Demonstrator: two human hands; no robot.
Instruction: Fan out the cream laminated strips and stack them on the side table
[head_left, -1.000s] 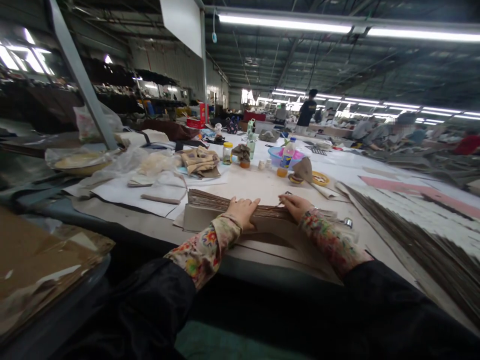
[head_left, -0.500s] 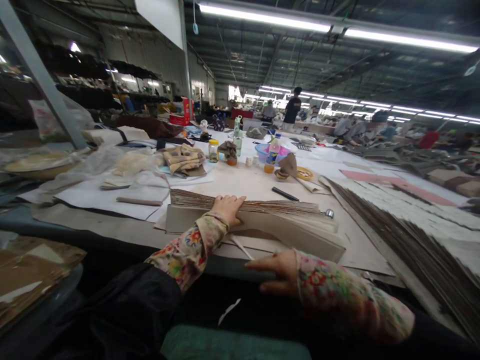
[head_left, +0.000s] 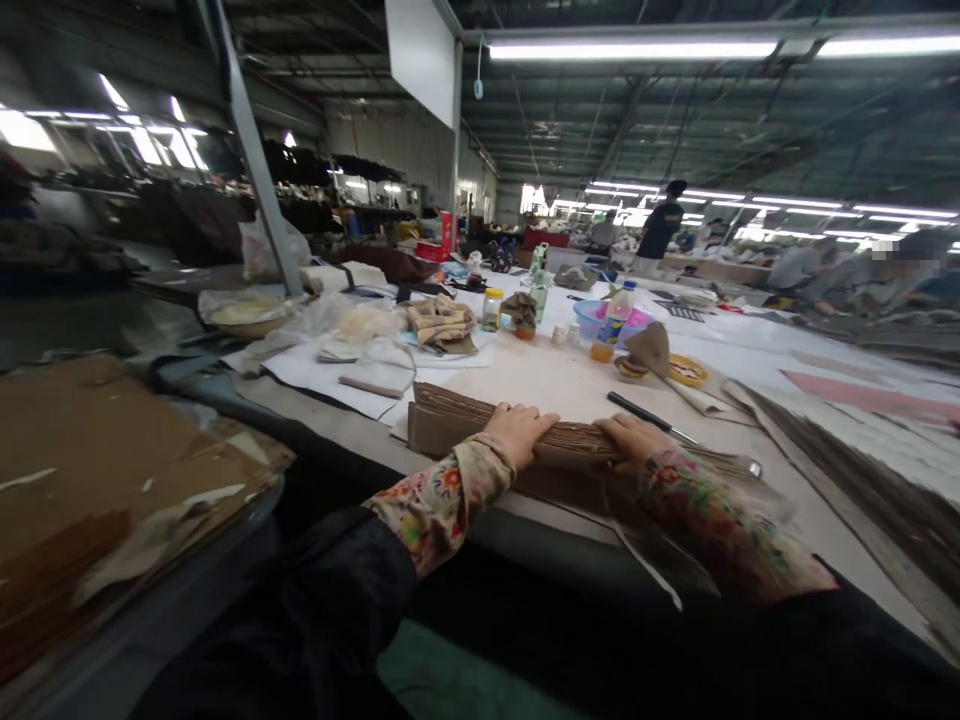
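A long stack of thin brown sheets (head_left: 442, 425) lies along the near edge of the table, its layered edges upward; whether they are cloth or paper I cannot tell. My left hand (head_left: 521, 432) grips the top of the stack near its middle, fingers over the far side. My right hand (head_left: 634, 440) holds the same stack a little to the right, fingers bent over the top edge. A thin pale strip (head_left: 652, 570) hangs off the table edge below my right hand. Just beyond that hand lies a black-handled tool (head_left: 641, 408) with a thin metal shaft.
Folded tan cloth (head_left: 441, 322), a yellow-lidded jar (head_left: 491, 310), a bottle (head_left: 616, 315) and a yellow tape roll (head_left: 688, 370) stand farther back. A long row of layered sheets (head_left: 862, 500) lies at right. Left is a scrap-strewn brown board (head_left: 150, 440). A person (head_left: 660, 230) stands far off.
My right hand has risen from below the table edge and closed on the stack beside my left hand. A loose white scrap in the air is gone from view. The view has turned left.
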